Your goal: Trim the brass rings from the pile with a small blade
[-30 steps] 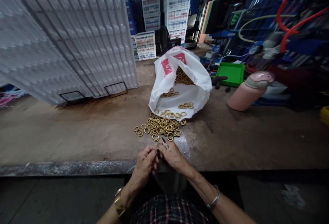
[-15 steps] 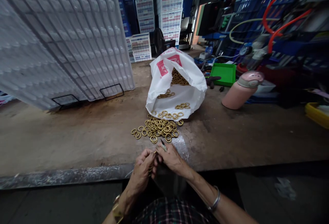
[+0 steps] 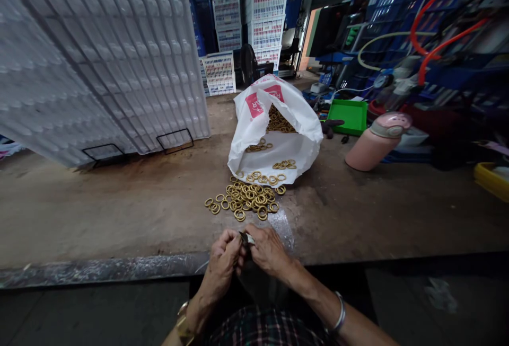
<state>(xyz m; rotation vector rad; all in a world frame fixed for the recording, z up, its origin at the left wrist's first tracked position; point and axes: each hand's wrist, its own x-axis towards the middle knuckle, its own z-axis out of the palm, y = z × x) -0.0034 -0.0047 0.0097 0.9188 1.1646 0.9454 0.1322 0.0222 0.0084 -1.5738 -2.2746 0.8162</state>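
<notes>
right hand: fingers curled around small tool, tip meeting left hand. left fingers: pinched together. both hands positioned nearer the wearer than ring pile.

- Left hand: on the body side of the ring pile, fingers curled, thumb over them
- Right hand: beside it, also bodyward of the ring pile, fingers bent in a grip
- Left forearm and right forearm: converging toward the ring pile
</notes>
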